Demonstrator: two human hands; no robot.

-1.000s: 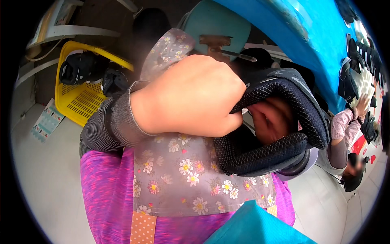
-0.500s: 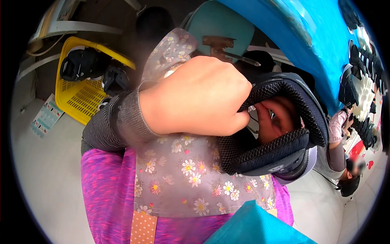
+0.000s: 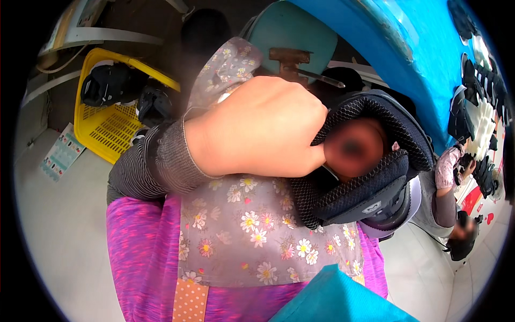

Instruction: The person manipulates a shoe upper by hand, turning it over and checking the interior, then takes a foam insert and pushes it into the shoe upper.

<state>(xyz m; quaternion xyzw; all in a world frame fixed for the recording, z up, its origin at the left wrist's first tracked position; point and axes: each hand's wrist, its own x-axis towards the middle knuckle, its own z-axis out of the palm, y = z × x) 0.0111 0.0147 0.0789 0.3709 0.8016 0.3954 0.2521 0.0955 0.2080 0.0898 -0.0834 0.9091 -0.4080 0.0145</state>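
Note:
A black sneaker with a padded, mesh-lined collar and a pale lavender sole edge is held over the right side of my lap. My left hand, back upward and fingers curled closed, presses against the collar at the shoe's opening. What it pinches is hidden behind its knuckles. Inside the opening shows my right hand, a blurred skin-toned patch whose fingers cannot be made out. Its arm is hidden. A grey floral apron lies under the shoe and my left hand.
A yellow basket with black shoes stands at left, beside a printed sheet. Ahead is a teal chair. A blue-covered table runs to the right, where black shoes stand in rows and a co-worker's hand shows. Turquoise material is lowest.
My left hand has shifted slightly left. The sneaker has tilted a little, with its collar slightly higher. My right hand's curled fingers, clear before, are now blurred.

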